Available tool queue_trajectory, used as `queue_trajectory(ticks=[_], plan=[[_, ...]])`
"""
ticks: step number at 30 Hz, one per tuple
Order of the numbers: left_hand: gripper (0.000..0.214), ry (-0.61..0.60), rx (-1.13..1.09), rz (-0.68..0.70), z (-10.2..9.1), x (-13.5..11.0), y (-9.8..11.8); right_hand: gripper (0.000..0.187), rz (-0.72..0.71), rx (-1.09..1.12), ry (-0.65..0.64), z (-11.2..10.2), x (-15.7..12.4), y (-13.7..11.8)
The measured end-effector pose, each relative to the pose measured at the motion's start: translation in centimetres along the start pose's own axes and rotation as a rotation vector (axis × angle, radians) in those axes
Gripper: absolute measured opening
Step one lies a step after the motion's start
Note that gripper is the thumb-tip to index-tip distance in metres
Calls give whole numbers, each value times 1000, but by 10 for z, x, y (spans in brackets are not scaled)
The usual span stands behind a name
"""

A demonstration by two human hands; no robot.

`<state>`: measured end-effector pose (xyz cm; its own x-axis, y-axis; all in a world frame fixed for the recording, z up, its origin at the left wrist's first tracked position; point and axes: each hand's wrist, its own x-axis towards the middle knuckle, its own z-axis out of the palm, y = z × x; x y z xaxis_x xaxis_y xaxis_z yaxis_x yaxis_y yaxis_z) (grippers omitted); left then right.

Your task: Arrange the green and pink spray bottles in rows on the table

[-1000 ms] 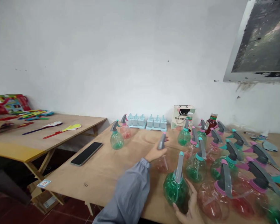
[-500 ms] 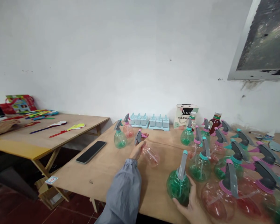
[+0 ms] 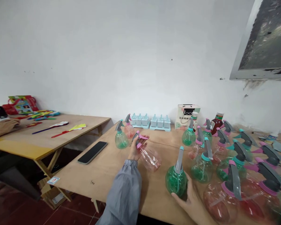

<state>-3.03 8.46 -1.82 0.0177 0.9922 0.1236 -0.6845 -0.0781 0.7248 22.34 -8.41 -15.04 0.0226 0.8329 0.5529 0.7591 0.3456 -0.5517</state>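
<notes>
My left hand (image 3: 136, 150) is closed around the neck of a pink spray bottle (image 3: 151, 158), which leans with its clear body down to the right and its grey and pink trigger head up. My right hand (image 3: 188, 197) holds a green spray bottle (image 3: 176, 182) by its lower right side; its grey nozzle points up. Left of my left hand stand another green spray bottle (image 3: 121, 139) and a pink spray bottle (image 3: 129, 129). Several more green and pink spray bottles crowd the right side, among them a large pink one (image 3: 219, 203) by my right wrist.
A phone (image 3: 92, 152) lies on the table at left. Light-blue ice-pop moulds (image 3: 160, 123), a paper bag (image 3: 183, 117) and a dark red bottle (image 3: 216, 122) stand near the wall. On the neighbouring table, another person's hand (image 3: 7, 127) rests near colourful hand-shaped clappers (image 3: 76, 127).
My left hand has turned the pink bottle a little, and its fingers now show around the neck. My right hand has shifted the green bottle slightly left, its nozzle more tilted.
</notes>
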Motion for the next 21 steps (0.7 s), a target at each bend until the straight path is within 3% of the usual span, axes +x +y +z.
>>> queue_trajectory(ticks=[3,8,21], plan=[[34,-1,49,0,0,-2,0,79,-12,-7,-8,-2,-1,-1],[42,-31,138,-28,4,-8,0,81,-13,-8,-18,-2,-1,-3],[43,-23,116,22,0,-4,-6,79,25,41,-21,-3,-2,-3]])
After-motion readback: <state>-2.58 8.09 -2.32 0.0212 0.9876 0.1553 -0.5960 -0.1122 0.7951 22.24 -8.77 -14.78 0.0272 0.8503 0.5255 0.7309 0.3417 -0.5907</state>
